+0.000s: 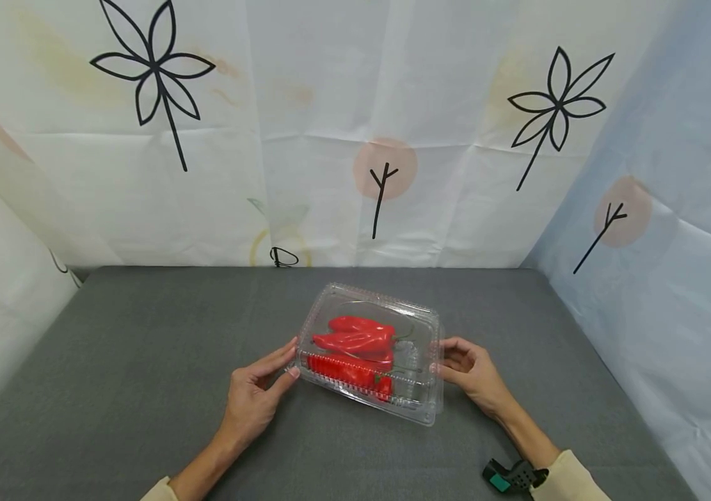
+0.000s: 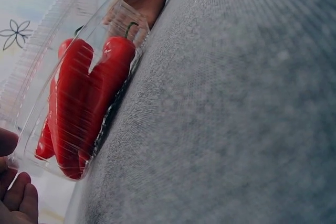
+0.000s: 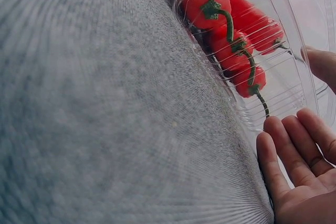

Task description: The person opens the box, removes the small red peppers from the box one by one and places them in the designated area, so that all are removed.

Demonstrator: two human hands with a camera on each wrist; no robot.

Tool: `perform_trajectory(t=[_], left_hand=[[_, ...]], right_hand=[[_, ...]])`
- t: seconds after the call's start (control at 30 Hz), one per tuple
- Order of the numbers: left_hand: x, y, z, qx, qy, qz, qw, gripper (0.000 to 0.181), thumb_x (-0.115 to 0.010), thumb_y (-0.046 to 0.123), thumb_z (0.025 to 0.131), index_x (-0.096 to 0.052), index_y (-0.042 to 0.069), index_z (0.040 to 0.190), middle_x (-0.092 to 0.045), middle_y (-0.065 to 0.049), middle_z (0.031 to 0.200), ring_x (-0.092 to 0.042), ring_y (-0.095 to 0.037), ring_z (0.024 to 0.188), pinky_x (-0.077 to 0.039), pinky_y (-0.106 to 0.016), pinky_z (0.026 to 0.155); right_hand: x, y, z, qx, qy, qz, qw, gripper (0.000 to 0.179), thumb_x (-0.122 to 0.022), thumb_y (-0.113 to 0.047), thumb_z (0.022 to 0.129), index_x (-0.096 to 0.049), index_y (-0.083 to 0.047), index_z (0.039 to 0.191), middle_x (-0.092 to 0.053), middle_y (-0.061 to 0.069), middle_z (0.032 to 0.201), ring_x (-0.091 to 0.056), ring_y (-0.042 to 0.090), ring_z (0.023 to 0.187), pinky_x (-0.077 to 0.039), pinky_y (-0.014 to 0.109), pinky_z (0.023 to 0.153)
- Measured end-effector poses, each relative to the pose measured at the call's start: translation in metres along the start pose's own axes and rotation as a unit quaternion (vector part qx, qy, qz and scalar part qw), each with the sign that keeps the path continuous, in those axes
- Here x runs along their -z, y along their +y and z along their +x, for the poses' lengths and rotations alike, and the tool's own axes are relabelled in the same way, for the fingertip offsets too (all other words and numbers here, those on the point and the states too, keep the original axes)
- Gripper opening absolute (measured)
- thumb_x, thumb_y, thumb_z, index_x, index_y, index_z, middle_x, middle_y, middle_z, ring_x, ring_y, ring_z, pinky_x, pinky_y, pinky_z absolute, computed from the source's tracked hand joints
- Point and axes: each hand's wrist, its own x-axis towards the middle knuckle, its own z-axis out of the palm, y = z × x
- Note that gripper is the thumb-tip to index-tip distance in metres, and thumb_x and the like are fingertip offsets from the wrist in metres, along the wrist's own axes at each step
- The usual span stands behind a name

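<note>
A clear plastic clamshell container (image 1: 414, 358) with its lid down sits on the grey cloth, slightly turned. Several red peppers (image 1: 355, 341) with green stems lie inside it, bunched toward its left side. At its left end, my left hand (image 1: 255, 396) pinches the rim between thumb and fingers. On the opposite end my right hand (image 1: 474, 376) pinches the rim the same way. Seen from the right wrist, the thumb (image 3: 321, 67) is above the rim and the other fingers (image 3: 296, 148) spread below it, beside the container's wall.
Grey cloth (image 1: 161, 348) covers the table. White printed fabric (image 1: 305, 167) hangs behind it, with more at the sides. A black wrist device (image 1: 515, 476) is strapped on the right forearm near a pale sleeve (image 1: 568, 480).
</note>
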Motion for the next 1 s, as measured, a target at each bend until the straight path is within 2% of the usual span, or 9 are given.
perform_trajectory(t=[0.27, 0.43, 0.57, 0.83, 1.0], left_hand=[[0.0, 0.002, -0.002, 0.002, -0.001, 0.014, 0.9999, 0.036, -0.075, -0.008, 0.085, -0.072, -0.003, 0.121, -0.066, -0.014, 0.132, -0.06, -0.01, 0.124, -0.046, -0.019, 0.099], [-0.001, 0.002, -0.001, -0.037, 0.011, -0.003, 0.9993, 0.036, -0.075, -0.015, 0.081, -0.072, -0.008, 0.116, -0.065, -0.025, 0.127, -0.061, -0.013, 0.124, -0.045, -0.022, 0.101], [-0.003, 0.003, 0.0, -0.052, 0.019, -0.009, 0.9984, 0.032, -0.076, -0.016, 0.08, -0.074, -0.008, 0.111, -0.068, -0.025, 0.122, -0.063, -0.019, 0.122, -0.046, -0.024, 0.101], [-0.004, 0.006, -0.001, -0.047, 0.022, 0.02, 0.9984, 0.029, -0.078, -0.011, 0.081, -0.076, -0.005, 0.11, -0.07, -0.02, 0.12, -0.063, -0.022, 0.123, -0.047, -0.024, 0.099], [-0.001, 0.013, 0.003, -0.082, 0.02, 0.022, 0.9962, 0.033, -0.078, -0.015, 0.079, -0.075, -0.007, 0.111, -0.07, -0.022, 0.118, -0.062, -0.026, 0.124, -0.047, -0.027, 0.1]], right_hand=[[0.0, 0.001, -0.001, -0.01, 0.002, -0.009, 0.9999, 0.039, -0.067, 0.013, 0.088, -0.048, 0.026, 0.12, -0.067, 0.015, 0.116, -0.068, 0.014, 0.105, -0.056, 0.025, 0.085], [0.001, 0.0, 0.0, -0.003, -0.005, -0.013, 0.9999, 0.038, -0.067, 0.013, 0.089, -0.048, 0.026, 0.12, -0.066, 0.021, 0.117, -0.068, 0.015, 0.105, -0.056, 0.026, 0.086], [0.002, 0.0, -0.001, 0.002, -0.014, -0.015, 0.9998, 0.037, -0.066, 0.014, 0.089, -0.047, 0.027, 0.119, -0.064, 0.026, 0.118, -0.068, 0.017, 0.106, -0.056, 0.026, 0.088], [0.002, 0.0, 0.0, 0.0, -0.015, -0.014, 0.9998, 0.037, -0.067, 0.012, 0.09, -0.049, 0.026, 0.118, -0.067, 0.022, 0.117, -0.068, 0.015, 0.105, -0.056, 0.027, 0.088], [0.002, 0.0, 0.0, -0.007, -0.001, -0.016, 0.9998, 0.035, -0.067, 0.011, 0.09, -0.05, 0.024, 0.118, -0.068, 0.021, 0.115, -0.069, 0.013, 0.104, -0.056, 0.026, 0.087]])
